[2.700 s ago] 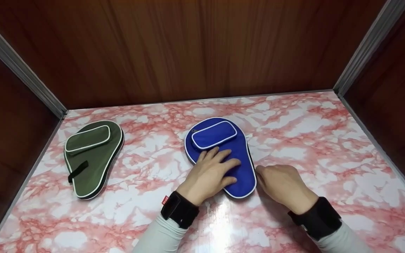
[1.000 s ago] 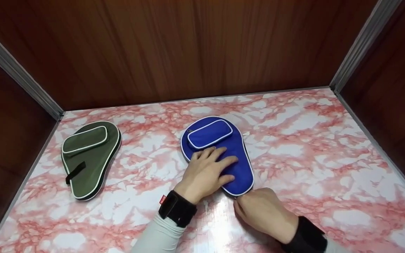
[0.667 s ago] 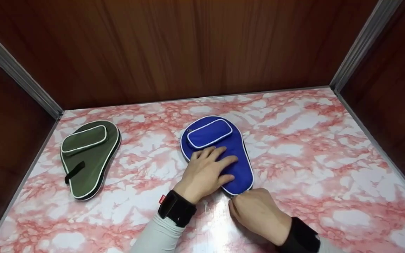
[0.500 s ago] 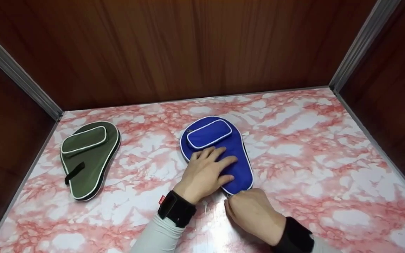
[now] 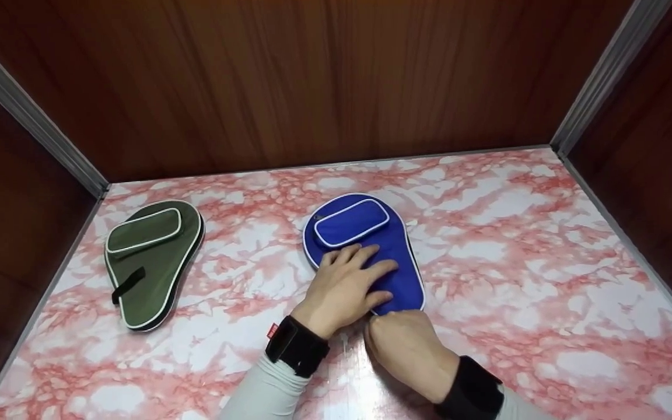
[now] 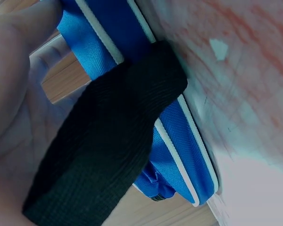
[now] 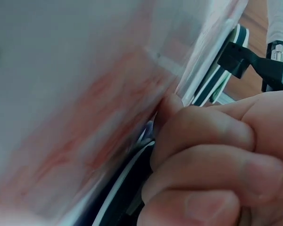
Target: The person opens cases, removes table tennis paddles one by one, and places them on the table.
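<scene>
A blue table tennis bat case [image 5: 397, 245] with white piping lies flat in the head view, its narrow end towards me. My left hand [image 5: 342, 291] rests on its middle with spread fingers. At the narrow end, my right hand [image 5: 409, 350] has its fingers curled at the seam, pinching the zipper pull, which the fingers hide. The right wrist view shows these curled fingers [image 7: 203, 165] beside the case's dark side band. A black strap loop [image 6: 113, 122] hangs from the case's edge in the left wrist view.
An olive green case [image 5: 158, 265] of the same shape, with a black strap, lies at the left of the red and white marbled table [image 5: 511, 245]. Brown wood-grain panels [image 5: 324, 76] enclose the back and sides.
My right hand has slid along the blue case's seam from its right side, round the narrow end and leftwards. The left hand has stayed in place on the case.
</scene>
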`<state>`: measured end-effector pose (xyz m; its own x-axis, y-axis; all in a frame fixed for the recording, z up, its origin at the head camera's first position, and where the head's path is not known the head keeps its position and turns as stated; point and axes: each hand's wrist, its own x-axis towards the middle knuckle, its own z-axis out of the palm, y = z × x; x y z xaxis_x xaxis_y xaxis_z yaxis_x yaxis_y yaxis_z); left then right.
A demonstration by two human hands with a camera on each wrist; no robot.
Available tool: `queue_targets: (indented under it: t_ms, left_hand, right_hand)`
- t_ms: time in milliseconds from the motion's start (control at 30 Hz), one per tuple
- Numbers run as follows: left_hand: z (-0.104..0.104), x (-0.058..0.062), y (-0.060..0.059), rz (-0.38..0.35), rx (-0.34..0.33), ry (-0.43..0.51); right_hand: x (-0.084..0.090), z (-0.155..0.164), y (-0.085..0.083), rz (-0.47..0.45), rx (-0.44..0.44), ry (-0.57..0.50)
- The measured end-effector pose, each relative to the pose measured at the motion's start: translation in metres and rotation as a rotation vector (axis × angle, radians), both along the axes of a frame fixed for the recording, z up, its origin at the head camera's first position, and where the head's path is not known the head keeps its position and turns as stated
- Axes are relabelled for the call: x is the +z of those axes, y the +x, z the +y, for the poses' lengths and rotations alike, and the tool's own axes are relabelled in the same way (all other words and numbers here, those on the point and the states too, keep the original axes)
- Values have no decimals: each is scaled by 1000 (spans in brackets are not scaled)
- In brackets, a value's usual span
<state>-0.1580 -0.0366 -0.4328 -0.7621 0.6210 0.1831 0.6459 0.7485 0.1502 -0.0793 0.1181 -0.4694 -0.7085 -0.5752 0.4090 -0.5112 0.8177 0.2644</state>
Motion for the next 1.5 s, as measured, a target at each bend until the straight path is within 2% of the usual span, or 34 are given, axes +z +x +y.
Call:
queue_targets:
  t_ms: [67,133,300,467,567,667,800,967,1100,1200,1300,1400,1500]
  left_hand:
    - [2,0,0,-3,-3,-2]
    - [3,1,0,-7,-7,-2]
    - [3,1,-2,-22,-21,5]
    - [0,1,-2,-31,-26,31]
    - [-1,0,-3,-35,-20,52]
    - [-1,-1,-4,-31,-15,73]
    - [2,-4,-6,-34,-6,98]
    - [5,-7,-7,-34,14,133]
    - [7,-7,-3,-1,40,139]
    - [13,-2,3,60,90,92]
    - [21,5,10,120,171,9]
    - [31,13,16,145,250,-61]
    - [44,16,19,144,307,-86]
  right_hand:
    - [2,5,1,-16,13,-11]
    - [5,11,1,-72,26,-38]
    - [18,28,1,-296,26,-150]
    - [36,47,-7,-463,20,-214]
    - [47,58,-16,-544,-24,-253]
    - [55,70,-26,-559,-100,-280]
    - [58,83,-36,-516,-175,-302]
    - [56,91,-40,-461,-201,-339]
    - [50,93,-41,-411,-199,-380]
    - [46,94,-43,-392,-202,-394]
    - [41,96,-45,-399,-208,-401]
    - [36,100,-49,-424,-204,-406]
    - [32,105,-53,-439,-204,-398]
